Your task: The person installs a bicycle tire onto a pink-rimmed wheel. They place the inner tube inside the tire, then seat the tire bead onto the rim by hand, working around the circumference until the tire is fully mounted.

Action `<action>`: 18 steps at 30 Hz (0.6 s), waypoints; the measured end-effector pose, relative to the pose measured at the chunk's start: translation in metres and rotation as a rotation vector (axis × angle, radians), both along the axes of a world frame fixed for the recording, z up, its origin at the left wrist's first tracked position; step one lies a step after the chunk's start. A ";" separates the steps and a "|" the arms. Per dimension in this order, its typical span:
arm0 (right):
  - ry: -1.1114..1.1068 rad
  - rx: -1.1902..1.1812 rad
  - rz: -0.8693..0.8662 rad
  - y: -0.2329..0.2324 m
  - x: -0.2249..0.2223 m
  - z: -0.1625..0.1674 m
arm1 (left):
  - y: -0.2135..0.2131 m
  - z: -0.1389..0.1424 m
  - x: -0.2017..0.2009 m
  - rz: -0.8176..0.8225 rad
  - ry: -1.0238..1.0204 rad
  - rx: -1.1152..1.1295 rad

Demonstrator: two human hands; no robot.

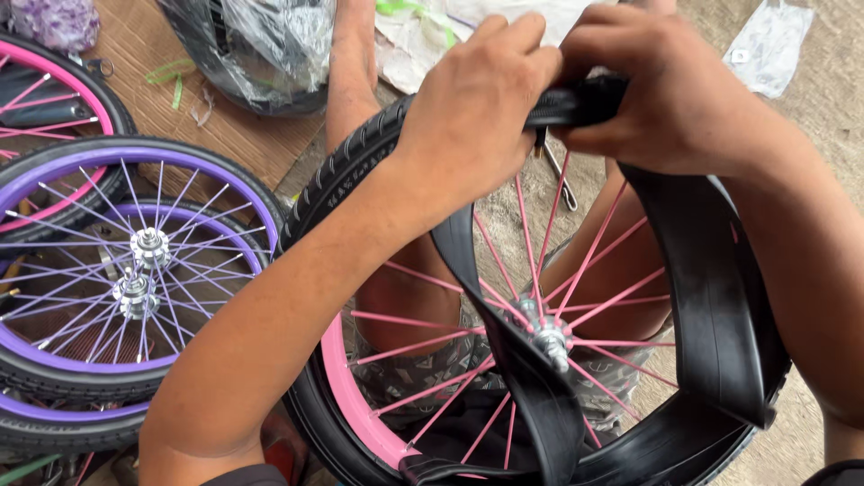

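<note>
A small bicycle wheel stands upright between my legs, with a pink rim [346,387], pink spokes and a black tyre [346,175]. A limp black inner tube [711,297] hangs in loops across the wheel. My left hand [477,99] presses on the top of the tyre and grips the tube there. My right hand [666,85] is closed on the same stretch of tube beside it. A small brass valve stem [540,142] pokes down below the tube between my hands. The silver hub [549,337] sits at the wheel's centre.
Stacked at the left lie purple-rimmed wheels [117,270] with black tyres and a pink-rimmed wheel [54,99] behind them. Flat cardboard [243,135] covers the ground. A tyre in clear plastic wrap [261,54] lies at the top, and a plastic bag [769,45] at top right.
</note>
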State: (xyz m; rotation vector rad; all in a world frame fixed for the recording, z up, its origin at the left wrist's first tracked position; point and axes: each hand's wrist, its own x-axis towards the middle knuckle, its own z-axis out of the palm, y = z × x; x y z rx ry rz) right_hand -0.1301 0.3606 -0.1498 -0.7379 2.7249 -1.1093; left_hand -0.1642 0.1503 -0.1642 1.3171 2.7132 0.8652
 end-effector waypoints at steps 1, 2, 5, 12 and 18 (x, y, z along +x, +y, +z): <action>-0.002 -0.010 0.018 -0.001 -0.001 0.003 | 0.000 0.002 -0.001 -0.011 0.004 0.008; -0.006 -0.021 0.038 -0.002 -0.003 0.005 | 0.001 0.004 -0.001 -0.020 0.006 0.014; 0.025 -0.039 0.037 -0.003 -0.006 0.012 | 0.002 0.006 -0.005 -0.010 0.025 0.023; -0.034 -0.034 -0.150 -0.011 -0.005 0.004 | 0.002 -0.004 -0.014 0.094 0.004 0.039; -0.085 -0.055 -0.006 -0.002 0.000 -0.004 | 0.000 -0.003 -0.007 -0.031 -0.054 -0.035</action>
